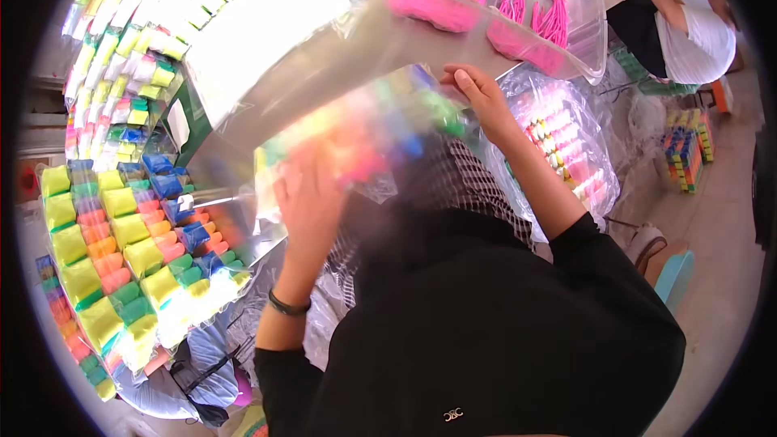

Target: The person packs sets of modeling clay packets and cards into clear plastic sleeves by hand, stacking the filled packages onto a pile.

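A clear pack of multicoloured soft-looking pieces is in front of my body, smeared by motion. My left hand, also blurred, grips the left end of this pack, its fingers over the coloured pieces. Close to the pack's right end is my right hand, with its fingers partly extended and nothing visible in it. I cannot make out whether it touches the pack's edge.
Pink strands fill a clear plastic bin at the back. Stacked colourful packs line the left side. A plastic bag with packs lies right of me. Two other people are nearby, and more packs stand on the floor.
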